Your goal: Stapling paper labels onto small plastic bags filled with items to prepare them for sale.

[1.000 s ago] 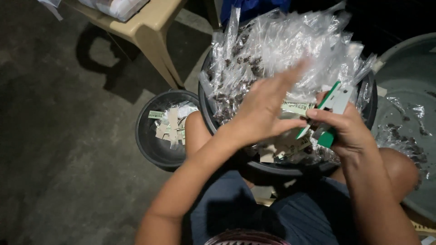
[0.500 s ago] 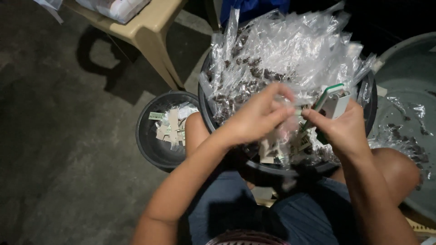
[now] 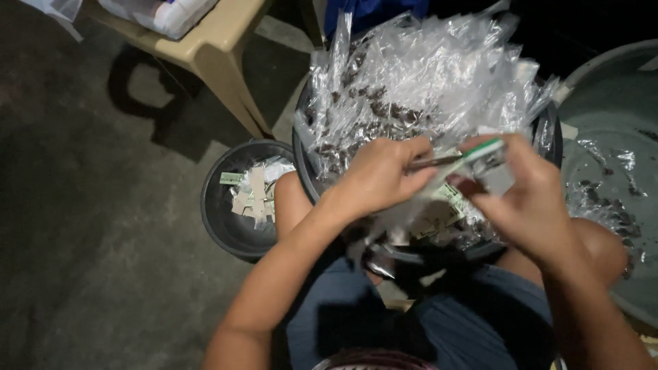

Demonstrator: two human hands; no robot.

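Over our lap: we are working above a dark round tub heaped with clear plastic wrappers.
Left hand: clenching a wrapper.
Right hand: gripping a small green-and-white packet.

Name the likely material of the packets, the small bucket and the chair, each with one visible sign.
Packets: thin clear plastic film; it crinkles and glints.
Small bucket: probably dark moulded plastic, with a smooth dull rim.
Chair: beige moulded plastic, seemingly; matte, rounded one-piece legs.

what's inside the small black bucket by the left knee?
Small black bucket holds pale card strips and crumpled clear plastic. Its near right side is covered by the person's knee, so the contents there can't be seen.
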